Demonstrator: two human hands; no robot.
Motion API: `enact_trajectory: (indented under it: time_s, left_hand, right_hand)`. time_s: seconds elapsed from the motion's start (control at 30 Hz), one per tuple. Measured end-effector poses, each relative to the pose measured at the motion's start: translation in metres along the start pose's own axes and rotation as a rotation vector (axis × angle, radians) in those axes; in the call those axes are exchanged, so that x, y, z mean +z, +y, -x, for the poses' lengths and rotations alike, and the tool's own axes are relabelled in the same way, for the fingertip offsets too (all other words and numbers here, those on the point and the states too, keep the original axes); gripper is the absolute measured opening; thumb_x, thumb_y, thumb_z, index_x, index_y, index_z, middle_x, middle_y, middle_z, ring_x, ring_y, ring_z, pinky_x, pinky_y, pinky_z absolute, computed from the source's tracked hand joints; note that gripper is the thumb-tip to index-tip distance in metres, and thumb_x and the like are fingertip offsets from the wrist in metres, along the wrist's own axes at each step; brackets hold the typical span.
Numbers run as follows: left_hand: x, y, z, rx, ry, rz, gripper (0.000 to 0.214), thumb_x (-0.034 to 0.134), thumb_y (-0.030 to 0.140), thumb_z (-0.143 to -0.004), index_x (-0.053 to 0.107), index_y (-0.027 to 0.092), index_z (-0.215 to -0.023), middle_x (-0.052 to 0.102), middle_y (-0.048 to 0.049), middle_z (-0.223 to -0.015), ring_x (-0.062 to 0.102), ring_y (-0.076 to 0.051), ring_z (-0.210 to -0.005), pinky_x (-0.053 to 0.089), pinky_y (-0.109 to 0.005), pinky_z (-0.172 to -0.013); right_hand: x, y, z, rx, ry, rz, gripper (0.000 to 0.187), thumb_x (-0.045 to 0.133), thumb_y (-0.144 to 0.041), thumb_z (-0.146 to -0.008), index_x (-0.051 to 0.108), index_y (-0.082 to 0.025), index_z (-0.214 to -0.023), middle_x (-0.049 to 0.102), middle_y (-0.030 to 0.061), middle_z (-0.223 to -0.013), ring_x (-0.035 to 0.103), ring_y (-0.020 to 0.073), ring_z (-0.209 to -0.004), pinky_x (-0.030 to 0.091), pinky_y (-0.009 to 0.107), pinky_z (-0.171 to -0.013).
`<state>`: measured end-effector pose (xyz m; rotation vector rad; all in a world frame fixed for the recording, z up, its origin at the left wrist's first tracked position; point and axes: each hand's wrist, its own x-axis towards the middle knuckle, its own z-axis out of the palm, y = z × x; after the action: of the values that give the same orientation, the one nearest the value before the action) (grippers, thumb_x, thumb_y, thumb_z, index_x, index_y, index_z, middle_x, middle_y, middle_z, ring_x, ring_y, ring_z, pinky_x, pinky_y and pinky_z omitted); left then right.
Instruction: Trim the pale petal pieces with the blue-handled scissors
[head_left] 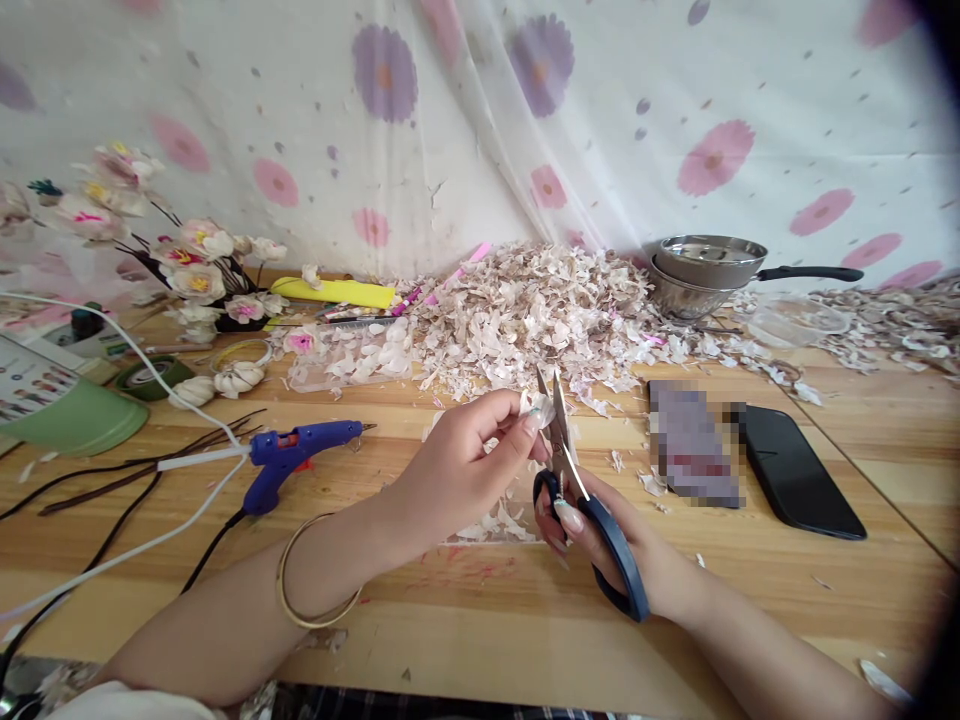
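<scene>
In the middle of the head view, my left hand pinches a small whitish petal-like piece between thumb and fingers. My right hand has its fingers through the dark blue handles of a pair of scissors. The scissors point away from me with their blades a little apart, right beside the piece. Below my hands lies a clear tray with pale scraps in it, partly covered by my left hand. Behind them rises a large heap of dry, papery white flakes.
A blue glue gun with cables lies at left, near a green pot. Handmade flowers stand at back left. Metal bowls sit at back right. A black phone lies at right beside a blurred flat item.
</scene>
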<state>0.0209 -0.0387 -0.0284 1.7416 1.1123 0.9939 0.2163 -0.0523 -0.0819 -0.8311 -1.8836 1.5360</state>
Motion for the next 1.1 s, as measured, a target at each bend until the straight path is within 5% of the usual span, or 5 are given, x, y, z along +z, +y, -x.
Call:
enact_trajectory:
  time_s: [1.1]
  left_hand:
    - [-0.009,0.007,-0.002,-0.061,0.001,0.057,0.027,0.050,0.032,-0.094,0.058,0.017,-0.073,0.066,0.0008,-0.072,0.058,-0.010,-0.067,0.044,-0.022,-0.062]
  right_hand:
    - [-0.006,-0.006,-0.002,0.116,0.034,0.013,0.039,0.048,-0.058,-0.093,0.046,-0.020,-0.083,0.043,-0.0028,-0.069,0.039,0.0132,-0.061,0.035,0.028,-0.059]
